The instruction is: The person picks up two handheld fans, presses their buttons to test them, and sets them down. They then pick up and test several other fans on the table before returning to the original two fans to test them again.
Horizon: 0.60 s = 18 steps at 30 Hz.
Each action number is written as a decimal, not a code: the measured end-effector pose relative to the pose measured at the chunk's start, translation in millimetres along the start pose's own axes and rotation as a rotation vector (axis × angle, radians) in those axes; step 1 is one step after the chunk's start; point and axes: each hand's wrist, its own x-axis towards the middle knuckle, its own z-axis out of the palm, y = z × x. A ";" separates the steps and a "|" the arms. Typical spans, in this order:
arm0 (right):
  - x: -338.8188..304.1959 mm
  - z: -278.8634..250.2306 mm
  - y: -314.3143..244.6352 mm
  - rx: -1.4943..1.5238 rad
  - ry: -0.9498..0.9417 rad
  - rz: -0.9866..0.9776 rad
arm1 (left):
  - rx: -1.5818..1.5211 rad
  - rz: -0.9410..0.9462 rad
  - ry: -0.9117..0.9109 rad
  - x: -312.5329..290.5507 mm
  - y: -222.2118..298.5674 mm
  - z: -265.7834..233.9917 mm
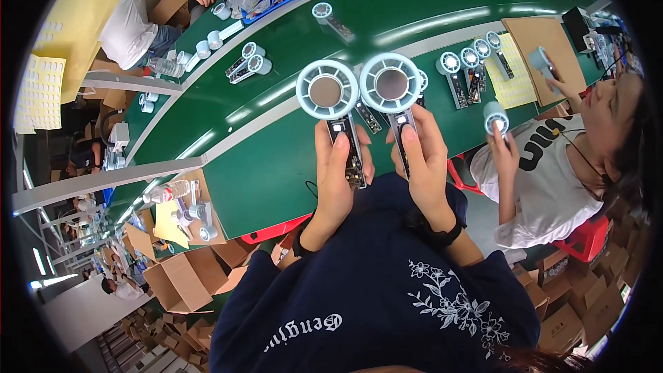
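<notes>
My left hand [335,173] grips the handle of a light-blue handheld fan [327,91]. In my right hand [426,159] is a second handheld fan [391,84] of the same kind. Both are raised side by side over the table, round heads up and nearly touching, with silver discs at their centres. Each handle lies uncovered, showing a dark circuit board and a small lit white spot. My thumbs rest on the handles' fronts. Behind them, partly hidden, another fan [423,81] and an uncovered handle [369,119] lie on the green table [255,183].
Several similar fans [471,59] lie to the right, near a yellow sheet [514,86] and cardboard [545,52]. A co-worker [545,173] at the right holds fan parts. More fans [258,64] lie across a pale rail. An open carton [183,280] stands at the lower left.
</notes>
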 end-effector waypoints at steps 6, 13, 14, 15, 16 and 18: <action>0.4 -0.2 0.0 0.009 0.024 -0.041 | 0.016 0.020 0.006 -1.2 -3.1 -0.4; 3.5 -0.4 2.4 -0.110 0.036 -0.118 | 0.030 0.011 0.081 0.7 -6.1 -0.4; 3.7 -1.3 3.0 -0.110 0.038 -0.118 | 0.041 0.010 0.098 1.4 -6.4 0.3; 4.2 -2.3 3.8 -0.115 0.041 -0.126 | 0.051 0.009 0.115 2.0 -6.8 0.9; 4.8 -3.3 4.5 -0.120 0.043 -0.133 | 0.052 0.009 0.115 2.6 -7.4 1.5; 5.8 -4.7 4.9 -0.124 0.046 -0.140 | 0.065 0.015 0.131 3.4 -8.6 2.7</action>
